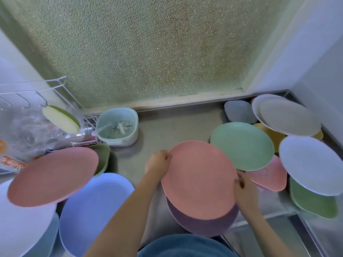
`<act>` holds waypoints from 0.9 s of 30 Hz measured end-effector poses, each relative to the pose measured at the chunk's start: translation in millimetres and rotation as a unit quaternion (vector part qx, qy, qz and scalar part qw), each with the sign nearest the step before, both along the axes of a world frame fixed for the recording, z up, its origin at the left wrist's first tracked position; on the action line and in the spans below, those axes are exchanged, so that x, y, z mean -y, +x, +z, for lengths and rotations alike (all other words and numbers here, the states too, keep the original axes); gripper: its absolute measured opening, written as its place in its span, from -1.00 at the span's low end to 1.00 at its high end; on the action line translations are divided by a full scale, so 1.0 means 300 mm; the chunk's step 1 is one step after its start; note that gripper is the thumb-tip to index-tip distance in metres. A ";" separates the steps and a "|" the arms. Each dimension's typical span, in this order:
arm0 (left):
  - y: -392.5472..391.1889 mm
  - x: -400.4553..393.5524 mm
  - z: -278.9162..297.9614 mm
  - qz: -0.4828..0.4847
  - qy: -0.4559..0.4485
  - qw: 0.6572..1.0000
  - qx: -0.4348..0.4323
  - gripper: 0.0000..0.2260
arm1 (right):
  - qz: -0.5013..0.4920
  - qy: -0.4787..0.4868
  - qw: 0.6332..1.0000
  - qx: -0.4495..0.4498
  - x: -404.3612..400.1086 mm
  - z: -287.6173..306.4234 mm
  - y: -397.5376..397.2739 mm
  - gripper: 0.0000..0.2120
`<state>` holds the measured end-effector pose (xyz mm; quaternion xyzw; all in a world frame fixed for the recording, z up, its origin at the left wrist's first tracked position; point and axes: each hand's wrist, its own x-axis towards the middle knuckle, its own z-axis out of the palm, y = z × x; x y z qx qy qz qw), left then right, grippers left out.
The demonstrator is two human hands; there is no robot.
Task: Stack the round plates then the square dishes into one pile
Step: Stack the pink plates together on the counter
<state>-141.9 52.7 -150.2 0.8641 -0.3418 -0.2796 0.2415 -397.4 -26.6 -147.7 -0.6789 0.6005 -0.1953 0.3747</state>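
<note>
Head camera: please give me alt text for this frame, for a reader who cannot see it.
Two bare hands, left hand and right hand, hold a round pink plate by opposite edges above a round purple plate on a steel counter. A round green plate lies behind it, and more coloured plates and dishes lie on both sides.

Soft daylight through frosted window (141,49) — edges bowed, slightly blurred.

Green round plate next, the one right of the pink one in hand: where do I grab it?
Take the green round plate by its left rim, coming from the bare counter side. That edge looks clear, while its right and near edges sit over other dishes and beside the white plate.
</note>
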 end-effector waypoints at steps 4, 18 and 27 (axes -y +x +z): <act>-0.066 -0.036 -0.026 -0.108 0.083 0.987 0.081 -0.74 | 0.008 -0.021 0.998 -0.052 -0.044 -0.019 -0.075 -0.74; -0.126 -0.133 -0.072 -0.127 0.178 0.967 0.130 -0.76 | 0.045 0.037 0.976 -0.212 -0.081 -0.105 -0.067 -0.58; -0.030 -0.247 -0.060 -0.018 0.256 0.958 0.130 -0.69 | 0.170 0.003 0.967 -0.188 -0.084 -0.094 0.106 -0.55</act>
